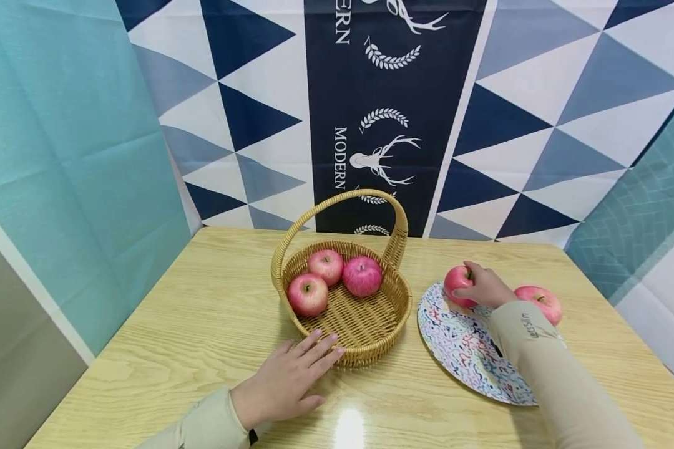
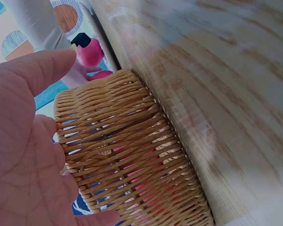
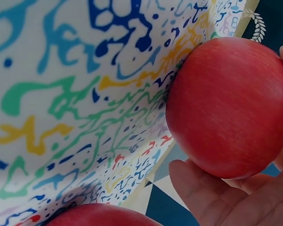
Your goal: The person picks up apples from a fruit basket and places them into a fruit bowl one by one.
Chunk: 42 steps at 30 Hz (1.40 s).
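Note:
A wicker basket (image 1: 365,340) with a hoop handle stands mid-table and holds three red apples (image 1: 362,275). My left hand (image 1: 292,374) lies flat on the table, its straight fingers touching the basket's front wall (image 2: 132,155). To the right lies a plate (image 1: 460,349) with a colourful squiggle pattern (image 3: 61,103). My right hand (image 1: 483,287) grips a red apple (image 1: 456,282) on the plate's far edge, the same apple (image 3: 226,106) filling the right wrist view. A second apple (image 1: 539,301) sits on the plate just right of that hand.
The wooden table (image 1: 202,324) runs to a patterned cloth backdrop (image 1: 382,112) behind and teal cloth panels (image 1: 62,156) on both sides. Its left edge drops off beside the left panel.

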Tool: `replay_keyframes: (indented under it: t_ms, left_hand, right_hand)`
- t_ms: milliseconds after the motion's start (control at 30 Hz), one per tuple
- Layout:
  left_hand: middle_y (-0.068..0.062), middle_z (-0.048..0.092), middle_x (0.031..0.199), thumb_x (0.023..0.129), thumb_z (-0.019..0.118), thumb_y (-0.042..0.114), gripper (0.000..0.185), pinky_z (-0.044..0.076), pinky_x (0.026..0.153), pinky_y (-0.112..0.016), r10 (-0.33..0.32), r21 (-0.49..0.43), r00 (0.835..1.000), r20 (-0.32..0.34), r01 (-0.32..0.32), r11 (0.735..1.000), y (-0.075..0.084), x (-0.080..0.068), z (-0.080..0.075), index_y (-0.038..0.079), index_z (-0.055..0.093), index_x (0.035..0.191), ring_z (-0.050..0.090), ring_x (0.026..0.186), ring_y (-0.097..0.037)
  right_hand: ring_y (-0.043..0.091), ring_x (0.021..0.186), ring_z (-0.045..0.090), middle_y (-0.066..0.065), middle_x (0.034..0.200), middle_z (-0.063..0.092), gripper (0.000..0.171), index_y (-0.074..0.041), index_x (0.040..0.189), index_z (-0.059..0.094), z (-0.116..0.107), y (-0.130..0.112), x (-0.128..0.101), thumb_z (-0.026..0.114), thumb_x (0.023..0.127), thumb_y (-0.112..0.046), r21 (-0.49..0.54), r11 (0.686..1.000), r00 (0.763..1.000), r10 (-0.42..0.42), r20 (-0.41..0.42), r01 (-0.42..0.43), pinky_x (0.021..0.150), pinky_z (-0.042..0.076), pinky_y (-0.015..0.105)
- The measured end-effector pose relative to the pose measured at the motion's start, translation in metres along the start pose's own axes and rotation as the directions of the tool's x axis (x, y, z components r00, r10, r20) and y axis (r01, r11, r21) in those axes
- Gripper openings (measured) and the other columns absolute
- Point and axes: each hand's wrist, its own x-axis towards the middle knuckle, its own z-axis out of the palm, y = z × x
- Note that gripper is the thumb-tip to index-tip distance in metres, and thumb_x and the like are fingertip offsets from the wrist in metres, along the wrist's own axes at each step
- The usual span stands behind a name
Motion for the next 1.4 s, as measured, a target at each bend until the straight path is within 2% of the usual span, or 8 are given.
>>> replay_keyframes:
  t_ms: [167, 367, 533, 833, 933, 1167, 1300, 1400]
  left_hand:
    - [-0.005, 0.031, 0.154, 0.09, 0.06, 0.047, 0.073, 0.044, 0.095, -0.046, 0.01, 0.0, 1.0, 0.005, -0.01, 1.0, 0.001, 0.003, 0.0, 0.016, 0.034, 0.15, 0.031, 0.14, -0.024]
    - [-0.005, 0.031, 0.154, 0.09, 0.06, 0.047, 0.072, 0.043, 0.095, -0.046, 0.001, 0.002, 1.0, 0.008, -0.001, 1.0, 0.0, 0.002, 0.001, 0.016, 0.034, 0.15, 0.03, 0.14, -0.025]
    - [-0.005, 0.033, 0.154, 0.089, 0.06, 0.048, 0.072, 0.044, 0.095, -0.045, 0.001, 0.003, 1.0, -0.009, -0.001, 1.0, 0.0, -0.002, 0.004, 0.016, 0.035, 0.149, 0.031, 0.139, -0.025]
    - [-0.005, 0.033, 0.154, 0.089, 0.061, 0.046, 0.073, 0.043, 0.094, -0.047, 0.004, -0.003, 1.0, -0.021, -0.004, 1.0, -0.001, -0.001, 0.004, 0.015, 0.036, 0.149, 0.032, 0.139, -0.026]
    - [-0.005, 0.032, 0.154, 0.089, 0.062, 0.046, 0.073, 0.043, 0.095, -0.047, 0.004, -0.009, 1.0, -0.015, -0.004, 1.0, -0.002, 0.0, 0.003, 0.015, 0.036, 0.149, 0.031, 0.139, -0.026]
    - [-0.005, 0.033, 0.154, 0.089, 0.062, 0.046, 0.072, 0.044, 0.094, -0.046, 0.0, -0.011, 1.0, -0.014, 0.0, 1.0, -0.001, -0.001, 0.001, 0.015, 0.036, 0.149, 0.032, 0.139, -0.025]
    - [-0.006, 0.033, 0.153, 0.089, 0.062, 0.046, 0.072, 0.044, 0.094, -0.047, -0.004, -0.018, 1.0, -0.017, 0.004, 1.0, -0.001, 0.0, 0.002, 0.015, 0.036, 0.149, 0.032, 0.139, -0.025]
    - [-0.005, 0.033, 0.154, 0.089, 0.062, 0.047, 0.072, 0.044, 0.095, -0.048, -0.004, -0.016, 1.0, -0.015, 0.004, 1.0, -0.001, 0.0, 0.003, 0.016, 0.036, 0.149, 0.032, 0.139, -0.025]
  right_hand:
    - [0.048, 0.112, 0.046, 0.039, 0.13, 0.042, 0.094, 0.014, 0.145, 0.016, -0.004, 0.004, -0.004, 0.073, 0.083, -0.028, -0.005, 1.0, 1.0, -0.004, -0.007, 0.004, 0.09, 0.046, 0.056]
    - [0.05, 0.113, 0.048, 0.042, 0.128, 0.043, 0.1, 0.013, 0.146, 0.01, -0.003, 0.004, 0.002, 0.074, 0.084, -0.031, 0.011, 0.999, 0.999, -0.048, -0.025, 0.049, 0.091, 0.044, 0.057]
    - [0.053, 0.118, 0.041, 0.042, 0.132, 0.036, 0.103, 0.01, 0.147, 0.009, 0.002, 0.002, 0.006, 0.076, 0.081, -0.033, -0.004, 1.0, 1.0, -0.012, -0.017, 0.012, 0.091, 0.043, 0.059]
    - [0.054, 0.117, 0.04, 0.042, 0.132, 0.032, 0.106, 0.01, 0.148, 0.009, -0.004, -0.005, 0.004, 0.076, 0.08, -0.036, -0.055, 0.998, 1.0, 0.012, -0.018, -0.013, 0.09, 0.044, 0.059]
    - [0.058, 0.119, 0.035, 0.044, 0.135, 0.024, 0.106, 0.007, 0.149, 0.011, -0.006, -0.008, 0.003, 0.076, 0.079, -0.038, -0.079, 0.996, 0.999, 0.029, -0.045, -0.032, 0.088, 0.043, 0.061]
    - [0.061, 0.124, 0.025, 0.041, 0.142, 0.016, 0.102, -0.002, 0.15, 0.019, -0.008, -0.018, 0.004, 0.078, 0.073, -0.036, -0.091, 0.995, 0.983, 0.011, -0.184, -0.028, 0.082, 0.043, 0.066]
    - [0.058, 0.127, 0.024, 0.039, 0.143, 0.018, 0.1, -0.002, 0.15, 0.021, -0.007, -0.022, 0.004, 0.078, 0.074, -0.034, -0.064, 0.998, 0.972, -0.034, -0.233, 0.02, 0.082, 0.044, 0.065]
    - [0.057, 0.127, 0.025, 0.038, 0.143, 0.02, 0.097, 0.0, 0.15, 0.022, -0.005, -0.023, 0.001, 0.077, 0.077, -0.032, -0.022, 0.997, 0.969, -0.076, -0.233, 0.073, 0.083, 0.044, 0.064]
